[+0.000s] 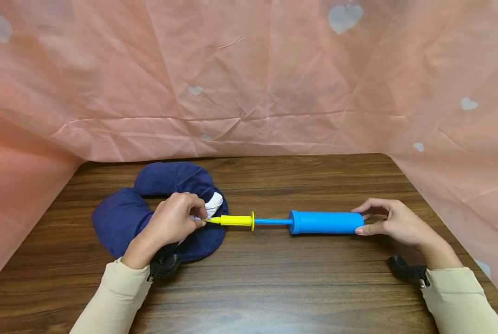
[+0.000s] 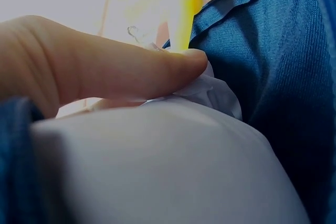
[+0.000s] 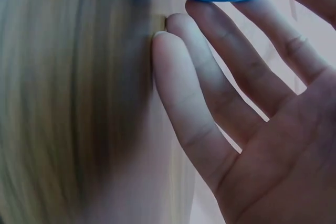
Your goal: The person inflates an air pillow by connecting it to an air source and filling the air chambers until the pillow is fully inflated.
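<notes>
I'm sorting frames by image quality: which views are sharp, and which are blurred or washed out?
Head view: sharp, evenly lit, blue pump and navy neck pillow crisp. Left wrist view: dim; the left hand is soft, background overexposed. Right wrist view: right hand reasonably clear, wooden table smeared out of focus.

Wooden table [image 1: 274, 287] — pink, heart-printed backdrop [image 1: 249, 79]

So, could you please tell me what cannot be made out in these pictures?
- Head view: where the yellow nozzle meets the navy pillow is hidden by the left hand.
- Left wrist view: the nozzle is a yellow blur behind a fingertip.
- Right wrist view: only the blue pump end cap shows, cut by the top edge; the right hand fills the frame.
</notes>
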